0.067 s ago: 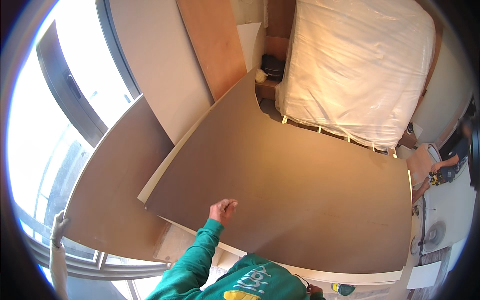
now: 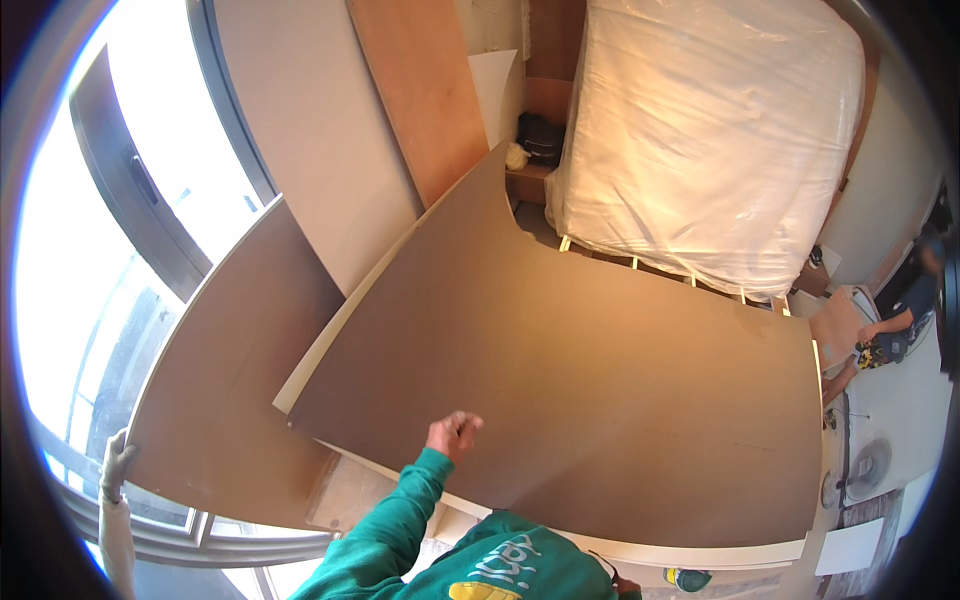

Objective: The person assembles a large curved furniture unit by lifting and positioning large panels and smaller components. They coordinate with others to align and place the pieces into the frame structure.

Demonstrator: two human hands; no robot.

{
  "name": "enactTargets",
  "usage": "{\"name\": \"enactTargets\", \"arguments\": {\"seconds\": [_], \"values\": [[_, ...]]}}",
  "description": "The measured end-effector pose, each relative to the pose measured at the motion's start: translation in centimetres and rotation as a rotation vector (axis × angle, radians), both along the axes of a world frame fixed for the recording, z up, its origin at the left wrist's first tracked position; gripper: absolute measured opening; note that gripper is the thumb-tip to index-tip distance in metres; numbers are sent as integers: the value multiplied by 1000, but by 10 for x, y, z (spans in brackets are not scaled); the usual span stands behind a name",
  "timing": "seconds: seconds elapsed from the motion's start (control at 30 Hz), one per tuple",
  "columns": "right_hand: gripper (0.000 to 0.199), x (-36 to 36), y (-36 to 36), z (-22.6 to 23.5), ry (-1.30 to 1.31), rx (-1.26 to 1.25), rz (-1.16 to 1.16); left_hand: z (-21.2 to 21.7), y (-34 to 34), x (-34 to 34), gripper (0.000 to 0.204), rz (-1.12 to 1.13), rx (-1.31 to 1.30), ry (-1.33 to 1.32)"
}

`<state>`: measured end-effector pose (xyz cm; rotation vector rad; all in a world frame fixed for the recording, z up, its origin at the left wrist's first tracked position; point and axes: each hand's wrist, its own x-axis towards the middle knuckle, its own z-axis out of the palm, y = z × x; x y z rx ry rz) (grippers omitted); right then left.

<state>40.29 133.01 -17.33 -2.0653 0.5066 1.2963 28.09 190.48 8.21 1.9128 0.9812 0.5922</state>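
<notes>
Left hand: our left hand (image 2: 452,434), at the end of a green sleeve (image 2: 385,520), rests on the near part of the large brown board (image 2: 600,370), fingers curled loosely in against the surface; it grips nothing that we can see.
Right hand: we cannot find our right hand anywhere in the view.
Large brown board: it lies flat and wide in front of us on a white-edged frame (image 2: 330,335), its far corner reaching toward the bed.
Second brown panel: another brown panel (image 2: 235,370) stands tilted at our left, against the window (image 2: 110,250).
Other hand: a gloved hand (image 2: 116,462) of another person holds that panel's lower left edge.
Wall side: an orange-brown wooden board (image 2: 425,90) leans upright against the wall.
Bed: a mattress wrapped in clear plastic (image 2: 710,130) lies beyond the large board, on a slatted base.
Far right: another person (image 2: 905,315) crouches on the floor, well apart from us.
</notes>
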Motion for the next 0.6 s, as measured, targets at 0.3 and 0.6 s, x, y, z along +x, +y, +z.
{"name": "enactTargets", "arguments": {"seconds": [0.3,0.6], "values": [[37,-85,-41,-35,43,13,-151,-63,-88,17,38,-616,254,91],[32,-97,-20,46,-66,-18,-600,-122,-57,-3,39,-270,95,369]]}}
